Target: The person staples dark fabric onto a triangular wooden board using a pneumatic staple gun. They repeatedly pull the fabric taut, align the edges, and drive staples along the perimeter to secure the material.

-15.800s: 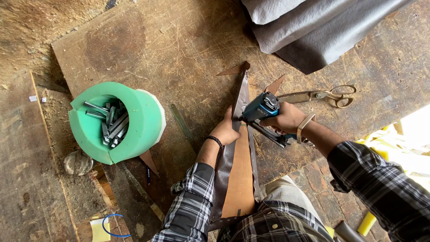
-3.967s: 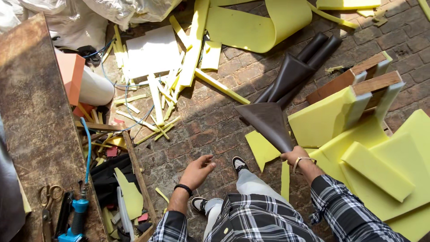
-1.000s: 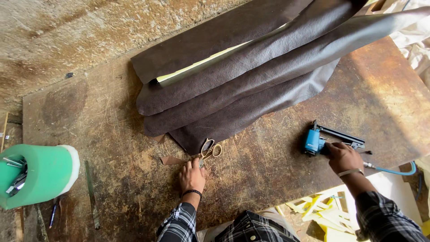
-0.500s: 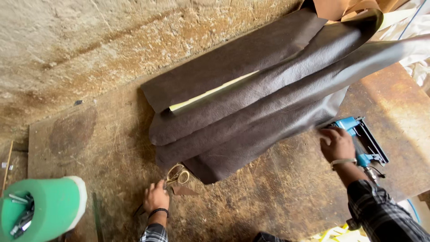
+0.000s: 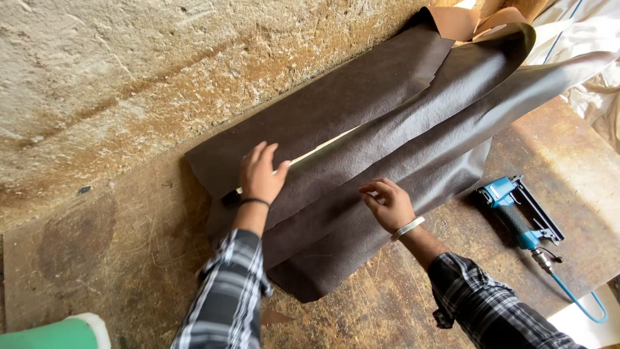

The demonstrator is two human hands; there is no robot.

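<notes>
- I stand at a worn, scratched wooden workbench (image 5: 116,258), stained brown, with a rough plastered wall (image 5: 129,71) rising behind it at 12 o'clock.
- A dark brown sheet of leatherette (image 5: 387,129) lies in loose folds across the bench, running from the middle up to 1 o'clock, with a pale yellow strip showing between 2 layers.
- A blue pneumatic stapler (image 5: 516,213) with its thin blue hose rests on the bench at 3 o'clock, well apart from my hands.
- A green roll's edge shows at 8 o'clock.
- My left hand (image 5: 260,173) lies flat and open on the upper fold, fingers spread, gripping nothing.
- My right hand (image 5: 387,203) rests on the lower fold, fingers curled loosely, pressing the sheet rather than holding it.
</notes>
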